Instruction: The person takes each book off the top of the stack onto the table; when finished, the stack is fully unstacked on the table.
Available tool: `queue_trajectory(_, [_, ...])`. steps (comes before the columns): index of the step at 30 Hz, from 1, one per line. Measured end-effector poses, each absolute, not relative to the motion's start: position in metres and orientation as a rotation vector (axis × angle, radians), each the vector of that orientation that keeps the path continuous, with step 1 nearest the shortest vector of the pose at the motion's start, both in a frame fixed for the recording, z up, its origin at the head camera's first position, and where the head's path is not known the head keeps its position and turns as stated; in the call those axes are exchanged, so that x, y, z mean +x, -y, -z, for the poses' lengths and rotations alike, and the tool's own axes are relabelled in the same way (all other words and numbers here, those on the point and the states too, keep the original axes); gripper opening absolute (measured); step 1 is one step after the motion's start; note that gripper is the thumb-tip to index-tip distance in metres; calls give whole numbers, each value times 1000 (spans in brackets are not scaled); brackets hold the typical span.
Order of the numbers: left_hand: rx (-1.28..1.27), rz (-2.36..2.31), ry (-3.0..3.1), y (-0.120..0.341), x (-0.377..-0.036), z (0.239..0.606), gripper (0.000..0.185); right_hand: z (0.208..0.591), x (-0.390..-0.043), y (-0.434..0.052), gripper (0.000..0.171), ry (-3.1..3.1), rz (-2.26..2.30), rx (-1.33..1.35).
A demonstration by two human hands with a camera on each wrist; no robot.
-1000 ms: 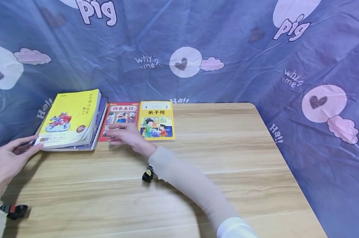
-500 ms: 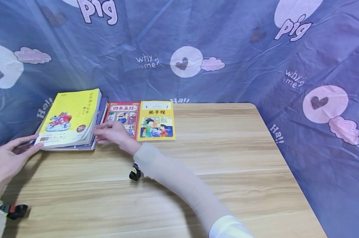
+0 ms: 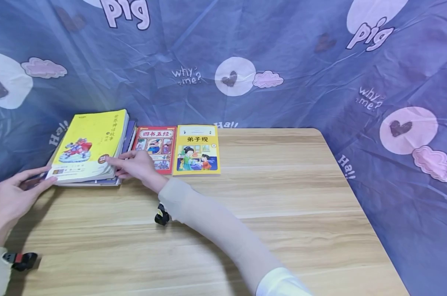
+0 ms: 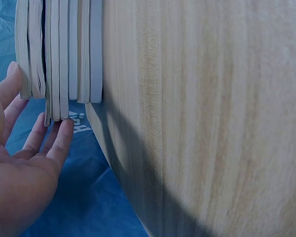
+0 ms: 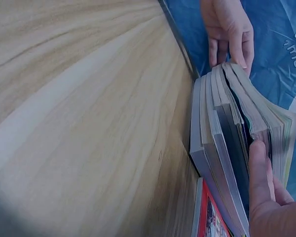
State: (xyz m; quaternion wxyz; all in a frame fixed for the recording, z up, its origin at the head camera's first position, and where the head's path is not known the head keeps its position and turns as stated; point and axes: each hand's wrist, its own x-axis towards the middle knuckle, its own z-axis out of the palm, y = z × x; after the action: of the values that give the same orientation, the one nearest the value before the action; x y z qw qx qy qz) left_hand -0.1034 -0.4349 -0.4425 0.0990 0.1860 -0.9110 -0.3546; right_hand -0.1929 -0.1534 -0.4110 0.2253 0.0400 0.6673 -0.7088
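A person's left hand [image 3: 8, 197] rests at the far left edge of a wooden counter [image 3: 267, 213], fingers straight and relaxed, their tips touching the near left corner of a stack of books [image 3: 91, 148]. The stack lies flat at the counter's back left corner, topped by a thick yellow book [image 3: 86, 142]. The right hand [image 3: 134, 164] reaches across to the stack's right side; the thumb lies on the yellow cover and the fingers press into the page edges, seeming to pinch the top book, which is lifted slightly from the darker books beneath. Just right of the stack, a thin red book [image 3: 156, 144] and a thin yellow book [image 3: 198, 149] lie flat side by side, touching. Judging by this, two books are laid out in a row and several remain stacked. A blue printed cloth [image 3: 282, 61] hangs behind.
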Motion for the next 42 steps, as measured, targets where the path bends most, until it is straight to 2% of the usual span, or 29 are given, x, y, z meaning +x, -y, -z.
queue_trajectory(4, [555,1056,2692,435,-104,442,63,409,-194,155,25,-1881,1938,147])
queue_trajectory(11, [543,1086,2678,436,-103,442,61,411,-195,158,16,-1907,1930,152])
queue_trajectory(17, [522,1130,2655,436,-104,442,57,410,-196,161,19,-1985,1893,161])
queue_trajectory(24, [562,1118,2674,438,-104,444,61,411,-198,163,14,-1954,1874,199])
queue_trajectory(31, [523,1146,2645,438,-103,444,61,418,-201,156,23,-1768,2000,209])
queue_trajectory(38, [459,1183,2618,438,-104,443,56,425,-199,137,42,-1622,2100,128])
queue_trajectory(42, [444,1214,2595,437,-105,441,53,427,-200,123,44,-1579,2130,59])
